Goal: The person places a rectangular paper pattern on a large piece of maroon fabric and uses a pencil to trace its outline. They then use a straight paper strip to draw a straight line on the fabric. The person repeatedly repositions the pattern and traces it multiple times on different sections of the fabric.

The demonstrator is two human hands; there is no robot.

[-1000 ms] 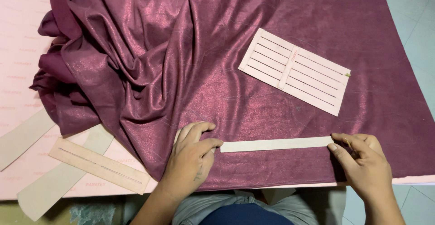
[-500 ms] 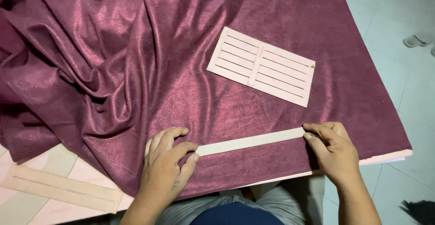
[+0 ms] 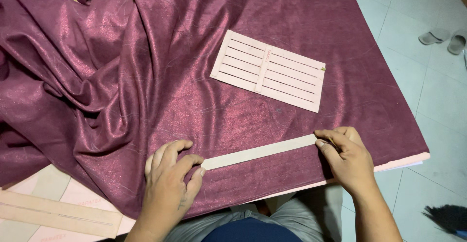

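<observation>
- The left hand (image 3: pixel 169 183) lies palm down on the cloth (image 3: pixel 146 76), fingers curled, their tips pressing the near end of the strip (image 3: pixel 258 152); it pins the strip rather than gripping it.
- That end of the strip is hidden under the fingers, so where it stops cannot be told.
- The right hand (image 3: pixel 346 158) presses the far end of the strip with thumb and forefinger; a thin, dark, pencil-like thing seems to be pinched there, though too little of it shows to be sure.
- The strip is long, narrow and pale, lying flat on the cloth near the table's front edge, running between the two hands and rising slightly to the right.
- The cloth is dark plum with a sheen: smooth under the strip and to the right, bunched in deep folds at the left, where it runs out of the picture.
- Beyond the strip, well apart from both hands, a pink slotted template (image 3: pixel 268 70) lies flat on the cloth, tilted.
- The table (image 3: pixel 404 161) shows only as a pink edge at the right front corner; the cloth covers the rest.
- At lower left, pale pattern pieces (image 3: pixel 58 214) lie partly under the cloth and are cut off by the frame.
- On the tiled floor (image 3: pixel 428 101) at upper right sit grey slippers (image 3: pixel 441 39); a dark brush (image 3: pixel 448 217) is cut off at lower right.
</observation>
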